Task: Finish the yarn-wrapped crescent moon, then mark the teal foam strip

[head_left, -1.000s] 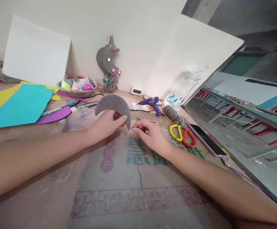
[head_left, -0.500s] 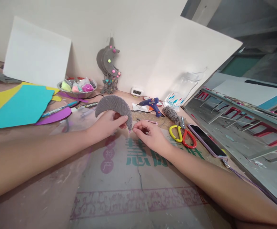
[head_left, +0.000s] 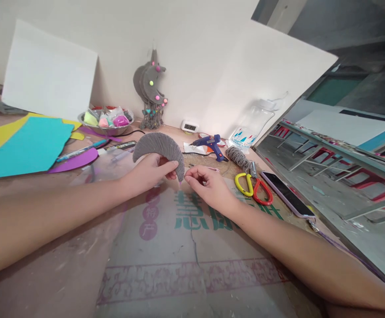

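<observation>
My left hand grips a crescent moon wrapped in grey yarn, thumb on the near side, its lower tip pointing down to the right. A small pinkish-purple bit shows at that tip. Right beside it, my right hand is closed in a pinch with the thumb against the fingers. A strand of grey yarn trails below this hand over the printed plastic sheet; the pinched end itself is mostly hidden by the fingers.
Behind my hands lie a blue glue gun, a yarn bundle, scissors and a phone. A finished moon ornament leans on the wall beside a bowl of clay. Coloured foam sheets lie left.
Almost nothing differs. Both hands keep their places at the crescent's tip; the view has shifted very slightly.
</observation>
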The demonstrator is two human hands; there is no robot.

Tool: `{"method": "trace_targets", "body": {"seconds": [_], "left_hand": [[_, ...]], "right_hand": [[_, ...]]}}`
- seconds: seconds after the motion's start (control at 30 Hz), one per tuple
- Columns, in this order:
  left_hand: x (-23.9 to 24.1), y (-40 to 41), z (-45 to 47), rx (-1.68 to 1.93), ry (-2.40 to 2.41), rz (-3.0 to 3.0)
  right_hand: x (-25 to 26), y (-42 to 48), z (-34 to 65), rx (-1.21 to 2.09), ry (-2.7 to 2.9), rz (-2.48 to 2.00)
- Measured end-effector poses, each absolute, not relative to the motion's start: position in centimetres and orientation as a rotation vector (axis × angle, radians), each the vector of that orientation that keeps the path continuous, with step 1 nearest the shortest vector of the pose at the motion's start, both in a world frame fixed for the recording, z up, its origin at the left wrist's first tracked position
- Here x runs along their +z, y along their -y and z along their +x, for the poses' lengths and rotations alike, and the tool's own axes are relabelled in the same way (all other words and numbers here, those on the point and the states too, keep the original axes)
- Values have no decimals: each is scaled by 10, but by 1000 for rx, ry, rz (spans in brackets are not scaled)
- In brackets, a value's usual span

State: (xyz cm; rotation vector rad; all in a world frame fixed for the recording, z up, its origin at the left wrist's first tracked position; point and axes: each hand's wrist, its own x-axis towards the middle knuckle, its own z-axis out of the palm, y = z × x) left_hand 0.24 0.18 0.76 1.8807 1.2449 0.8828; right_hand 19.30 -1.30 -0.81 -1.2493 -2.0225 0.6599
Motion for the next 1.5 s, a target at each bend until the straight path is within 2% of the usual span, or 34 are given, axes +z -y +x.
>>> {"method": "trace_targets", "body": {"seconds": [0.77, 1.17, 1.5], "left_hand": [[9, -1, 3, 893, -1260, 1882], [1, -2, 4, 824, -1193, 1895], [-6, -6, 4, 869, -1144, 2103]], "right_hand": [[-3, 13, 197, 498, 2067, -1188], [-9, 8, 197, 603, 2082, -1156], [-5, 10, 196, 853, 1906, -1185]]}}
